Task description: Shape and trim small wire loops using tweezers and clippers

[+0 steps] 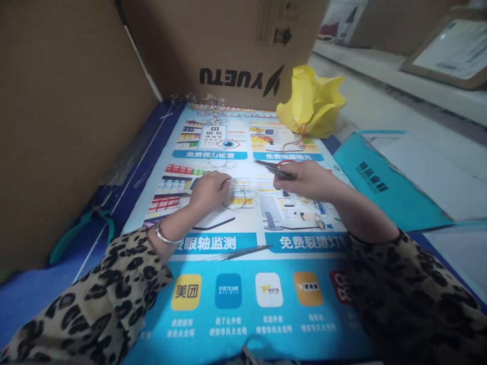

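Note:
My left hand (210,193) is closed in a pinch over the printed sheet. From its fingertips a thin wire (243,207) curls out in a loose loop, hard to see against the print. My right hand (306,178) grips a dark, two-pronged pointed tool (274,169), its tips facing left and away from me. Whether it is tweezers or scissors I cannot tell. A gap separates the tool from my left fingers. Short dark thin strands (247,252) lie on the sheet nearer me. Red and dark wires (292,144) trail from crumpled yellow paper (312,104) beyond my right hand.
Teal-handled pliers (84,228) lie at the left. Tangled thin wire (207,103) sits at the far edge, below a cardboard wall (228,45). Another cardboard wall (61,101) rises on the left. At the right is a teal printed box flap (391,185).

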`<state>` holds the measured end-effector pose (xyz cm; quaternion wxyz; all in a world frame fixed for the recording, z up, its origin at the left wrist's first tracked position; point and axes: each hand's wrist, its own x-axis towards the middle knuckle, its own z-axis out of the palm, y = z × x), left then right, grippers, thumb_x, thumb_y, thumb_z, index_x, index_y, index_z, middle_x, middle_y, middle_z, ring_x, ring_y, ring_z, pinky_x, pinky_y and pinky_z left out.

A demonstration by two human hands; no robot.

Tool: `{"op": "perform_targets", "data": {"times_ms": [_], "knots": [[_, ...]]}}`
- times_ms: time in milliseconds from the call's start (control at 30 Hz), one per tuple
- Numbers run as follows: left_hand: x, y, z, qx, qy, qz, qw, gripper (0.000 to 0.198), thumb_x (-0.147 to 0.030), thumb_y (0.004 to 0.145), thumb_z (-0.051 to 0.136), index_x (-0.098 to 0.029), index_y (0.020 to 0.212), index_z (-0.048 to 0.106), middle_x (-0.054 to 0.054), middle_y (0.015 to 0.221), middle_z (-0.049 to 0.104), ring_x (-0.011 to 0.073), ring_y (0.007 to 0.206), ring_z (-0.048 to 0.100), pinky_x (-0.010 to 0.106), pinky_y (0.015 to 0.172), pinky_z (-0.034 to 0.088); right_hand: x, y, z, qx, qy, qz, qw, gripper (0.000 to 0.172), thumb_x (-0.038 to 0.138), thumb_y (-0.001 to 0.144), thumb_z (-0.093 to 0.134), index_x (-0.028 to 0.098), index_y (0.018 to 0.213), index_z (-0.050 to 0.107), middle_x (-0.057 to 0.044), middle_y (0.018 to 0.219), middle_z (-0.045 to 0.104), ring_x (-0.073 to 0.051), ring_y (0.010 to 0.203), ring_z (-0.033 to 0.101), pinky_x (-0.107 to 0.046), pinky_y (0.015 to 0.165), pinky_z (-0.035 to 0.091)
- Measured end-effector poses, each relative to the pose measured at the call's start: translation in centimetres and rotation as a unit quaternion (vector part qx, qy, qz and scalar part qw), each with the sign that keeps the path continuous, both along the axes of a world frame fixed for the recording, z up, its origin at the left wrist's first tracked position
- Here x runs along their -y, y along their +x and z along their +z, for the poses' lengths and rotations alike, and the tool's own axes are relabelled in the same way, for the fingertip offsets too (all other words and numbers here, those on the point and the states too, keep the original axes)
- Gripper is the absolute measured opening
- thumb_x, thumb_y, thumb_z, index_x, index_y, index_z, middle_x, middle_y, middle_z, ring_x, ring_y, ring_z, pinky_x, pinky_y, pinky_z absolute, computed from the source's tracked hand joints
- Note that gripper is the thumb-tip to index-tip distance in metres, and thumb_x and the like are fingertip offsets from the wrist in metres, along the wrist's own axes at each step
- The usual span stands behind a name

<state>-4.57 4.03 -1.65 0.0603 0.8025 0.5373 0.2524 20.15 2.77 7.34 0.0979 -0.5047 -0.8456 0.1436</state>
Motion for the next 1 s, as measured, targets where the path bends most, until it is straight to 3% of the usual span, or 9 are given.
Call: {"op": "perform_targets", "data": {"times_ms": [167, 300, 433, 567, 867, 1000], "knots": [[0.2, -0.2, 0.7, 0.118, 0.008, 0.026, 0.993, 0.021, -0.019, 0.080, 0.047, -0.019, 0.092, 0.065, 0.003, 0.092, 0.067, 0.0152, 0.090, 0.058, 0.026, 0.083, 0.044, 2.9, -4.0, -1.6, 0.079, -0.056, 0.210, 0.973, 0.015, 0.025, 0.077, 0.051, 0.019, 0.080, 0.064, -0.003, 0.078, 0.064, -0.014, 0.072, 0.055, -0.024, 0.063, 0.035], [0.6, -0.8, 2.0, 0.174, 0.023, 0.020, 0.984, 0.019, -0.018, 0.080, 0.048, -0.018, 0.088, 0.065, 0.002, 0.091, 0.067, 0.0141, 0.089, 0.059, 0.027, 0.082, 0.045, 5.3, -5.5, -2.5, 0.119, -0.049, 0.289, 0.949, 0.015, 0.025, 0.079, 0.051, 0.017, 0.075, 0.063, -0.005, 0.074, 0.063, -0.016, 0.071, 0.055, -0.027, 0.065, 0.034], [0.8, -1.3, 3.4, 0.218, 0.021, 0.018, 0.976, 0.019, -0.018, 0.080, 0.048, -0.017, 0.087, 0.066, 0.002, 0.090, 0.067, 0.0135, 0.086, 0.060, 0.027, 0.080, 0.046, 6.4, -5.7, -3.5, 0.132, -0.008, 0.298, 0.945, 0.015, 0.024, 0.080, 0.049, 0.017, 0.075, 0.061, -0.006, 0.074, 0.062, -0.017, 0.068, 0.053, -0.028, 0.064, 0.032], [1.0, -1.5, 4.4, 0.242, 0.009, 0.015, 0.970, 0.018, -0.018, 0.079, 0.050, -0.016, 0.087, 0.065, 0.003, 0.088, 0.068, 0.0133, 0.084, 0.060, 0.027, 0.078, 0.046, 6.9, -5.7, -3.8, 0.142, -0.015, 0.301, 0.943, 0.011, 0.017, 0.077, 0.050, 0.017, 0.072, 0.059, -0.004, 0.071, 0.061, -0.016, 0.067, 0.052, -0.028, 0.062, 0.031], [2.4, -1.8, 7.1, 0.222, -0.010, -0.026, 0.975, 0.015, -0.018, 0.077, 0.052, -0.017, 0.083, 0.066, -0.001, 0.080, 0.068, 0.0115, 0.074, 0.060, 0.025, 0.070, 0.046, 7.1, -5.8, -3.2, 0.168, -0.032, 0.269, 0.948, 0.010, 0.018, 0.076, 0.050, 0.018, 0.075, 0.060, -0.004, 0.074, 0.062, -0.018, 0.070, 0.055, -0.028, 0.061, 0.029], [3.2, -2.1, 7.9, 0.179, -0.036, -0.059, 0.981, 0.017, -0.019, 0.078, 0.049, -0.017, 0.082, 0.065, 0.000, 0.081, 0.067, 0.0124, 0.075, 0.060, 0.025, 0.068, 0.045, 7.6, -5.8, -3.5, 0.163, 0.006, 0.288, 0.944, 0.012, 0.020, 0.079, 0.049, 0.018, 0.071, 0.057, -0.003, 0.070, 0.060, -0.017, 0.066, 0.052, -0.029, 0.059, 0.027]]}}
